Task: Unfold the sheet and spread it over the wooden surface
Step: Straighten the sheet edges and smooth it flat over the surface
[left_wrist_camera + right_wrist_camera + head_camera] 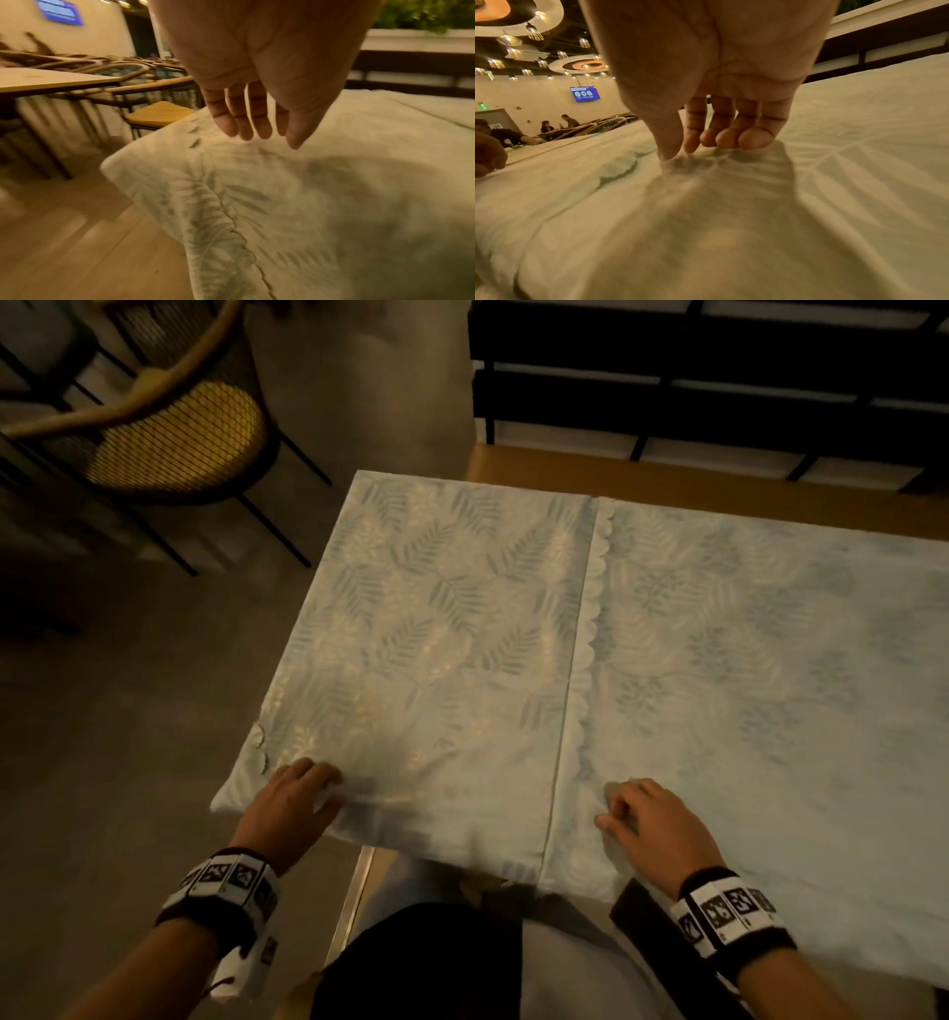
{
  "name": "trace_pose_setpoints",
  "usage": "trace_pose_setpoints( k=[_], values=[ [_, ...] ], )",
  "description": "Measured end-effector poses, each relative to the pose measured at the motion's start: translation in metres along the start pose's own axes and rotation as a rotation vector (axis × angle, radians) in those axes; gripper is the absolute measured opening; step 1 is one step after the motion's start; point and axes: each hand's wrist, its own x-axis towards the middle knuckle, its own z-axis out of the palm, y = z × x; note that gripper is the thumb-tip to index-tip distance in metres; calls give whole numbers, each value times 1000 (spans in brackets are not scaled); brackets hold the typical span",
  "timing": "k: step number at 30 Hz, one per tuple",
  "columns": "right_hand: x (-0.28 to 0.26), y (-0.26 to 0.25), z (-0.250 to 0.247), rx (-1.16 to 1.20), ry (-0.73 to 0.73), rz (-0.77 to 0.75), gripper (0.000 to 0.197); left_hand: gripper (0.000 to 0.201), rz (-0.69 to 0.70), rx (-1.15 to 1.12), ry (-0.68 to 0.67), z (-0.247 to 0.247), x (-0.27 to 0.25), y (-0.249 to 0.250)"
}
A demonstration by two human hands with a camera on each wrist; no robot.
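Left hand (292,796) flat, fingers straight, on the sheet (441,629) near corner; right hand (652,824) beside, thumb and forefinger pinching cloth.

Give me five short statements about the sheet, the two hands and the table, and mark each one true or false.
1. The sheet bears a leaf pattern. True.
2. The left hand is raised clear of the sheet. False: it rests on the near edge.
3. The right hand pinches cloth between thumb and forefinger. True.
4. The sheet hides the whole wooden surface. False: a bare strip shows at the far side.
5. A scalloped edge runs across the sheet. True.
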Motion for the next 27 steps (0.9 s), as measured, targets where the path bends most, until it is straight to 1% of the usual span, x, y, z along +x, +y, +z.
trace_pose_setpoints(
  k=[2,3,5,7,8,9,11,13,15,17,18,20,22,24,25,26,27],
  values=[
    [4,-15,-3,30,-4,-22,21,26,-198,-45,76,-7,-8,-20],
    [5,-26,-3,37,-15,-49,20,32,-304,-54,101,-11,-9,-27],
    [8,-54,1,27,-65,-141,17,49,-502,-55,92,-15,-7,-39],
    [12,-86,12,2,-115,-225,18,59,-617,-78,62,-15,-2,-53],
    [15,-104,19,-18,-142,-251,21,61,-656,-116,64,-14,-1,-60],
    [19,-120,27,-39,-172,-276,25,58,-681,-162,79,-14,0,-67],
    [26,-152,46,-79,-232,-324,33,42,-689,-218,97,-14,1,-81],
    [33,-182,66,-122,-269,-351,35,29,-664,-204,50,-18,5,-91],
    [38,-207,85,-190,-276,-355,43,25,-635,-179,-4,-20,9,-103],
    [44,-226,102,-251,-237,-348,47,23,-653,-246,-24,-22,9,-119],
    [47,-231,109,-264,-211,-353,46,22,-679,-338,-21,-22,8,-128],
    [50,-238,120,-278,-189,-364,37,19,-795,-645,10,-20,5,-148],
    [46,-242,126,-290,-181,-385,26,20,-954,-988,75,-17,3,-162],
    [42,-242,129,-299,-180,-394,21,20,-1053,-1213,159,-18,2,-170],
    [41,-244,128,-296,-203,-383,21,22,-1061,-1278,195,-19,0,-173],
    [42,-245,126,-296,-231,-369,19,27,-1028,-1344,221,-23,0,-174],
    [44,-247,122,-295,-259,-350,17,37,-970,-1357,205,-25,0,-175]
  ],
)
